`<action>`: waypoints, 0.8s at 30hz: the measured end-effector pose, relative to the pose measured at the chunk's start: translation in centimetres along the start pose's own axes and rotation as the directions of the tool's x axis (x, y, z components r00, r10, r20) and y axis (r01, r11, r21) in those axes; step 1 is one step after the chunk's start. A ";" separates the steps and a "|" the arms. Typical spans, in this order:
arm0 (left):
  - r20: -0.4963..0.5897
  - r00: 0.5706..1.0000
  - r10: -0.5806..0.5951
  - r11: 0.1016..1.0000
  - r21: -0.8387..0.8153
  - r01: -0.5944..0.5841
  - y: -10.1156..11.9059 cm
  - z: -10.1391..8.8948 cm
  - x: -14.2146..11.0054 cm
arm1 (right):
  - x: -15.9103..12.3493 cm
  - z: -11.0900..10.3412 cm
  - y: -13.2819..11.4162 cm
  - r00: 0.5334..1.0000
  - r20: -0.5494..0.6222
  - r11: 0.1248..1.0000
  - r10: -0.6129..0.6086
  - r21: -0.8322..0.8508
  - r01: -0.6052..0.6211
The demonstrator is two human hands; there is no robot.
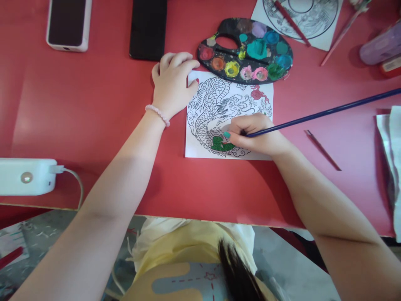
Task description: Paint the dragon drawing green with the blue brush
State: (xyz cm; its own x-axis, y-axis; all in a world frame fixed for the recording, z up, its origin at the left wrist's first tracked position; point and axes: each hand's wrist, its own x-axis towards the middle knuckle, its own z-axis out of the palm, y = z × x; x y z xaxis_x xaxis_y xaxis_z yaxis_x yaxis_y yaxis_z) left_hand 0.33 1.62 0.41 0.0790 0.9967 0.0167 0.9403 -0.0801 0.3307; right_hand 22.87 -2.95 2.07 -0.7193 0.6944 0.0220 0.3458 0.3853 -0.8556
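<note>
A sheet with a printed dragon drawing (213, 113) lies on the red table; part of its lower body is painted green and a ball at the upper right is red. My right hand (255, 131) is closed around a paintbrush with a long dark blue handle (328, 113), over the lower part of the drawing. The brush tip is hidden by my fingers. My left hand (175, 81) rests with fingers spread, thumb at the sheet's upper left edge. Its fingertips are beside the black palette (219, 79), which overlaps the sheet's top and holds several paint colours.
A black phone (148, 29) and a white-edged device (67, 25) lie at the back left. A white power bank (28, 177) with a cable is at the left edge. A thin brush (324, 151), a second drawing (327, 35), a purple bottle (380, 45) and folded tissue (395, 146) are on the right.
</note>
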 end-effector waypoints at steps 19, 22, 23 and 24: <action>-0.070 0.997 0.011 0.997 -0.073 -0.016 0.1 0.2 0.1 | -0.1 0.0 0.3 0.999 -0.023 0.999 -0.033 0.017 0.033; -0.058 0.998 0.004 0.998 -0.063 -0.008 0.1 0.1 0.1 | -0.1 0.0 0.3 1.000 -0.004 0.999 -0.023 0.023 0.023; -0.062 0.998 0.008 0.998 -0.060 -0.012 0.1 0.1 0.1 | -0.1 0.0 0.3 0.999 -0.013 0.999 -0.029 0.025 0.029; -0.055 0.998 0.002 0.998 -0.057 -0.005 0.1 0.1 0.1 | -0.1 0.0 0.3 0.999 -0.027 0.999 -0.036 0.025 0.037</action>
State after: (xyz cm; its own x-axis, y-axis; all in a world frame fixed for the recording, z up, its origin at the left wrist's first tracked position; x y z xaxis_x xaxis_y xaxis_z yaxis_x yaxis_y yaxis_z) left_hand 0.48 1.71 0.41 0.0623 0.9957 0.0689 0.9195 -0.0841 0.3840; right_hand 23.05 -2.88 1.80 -0.7146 0.6963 0.0672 0.3038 0.3955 -0.8668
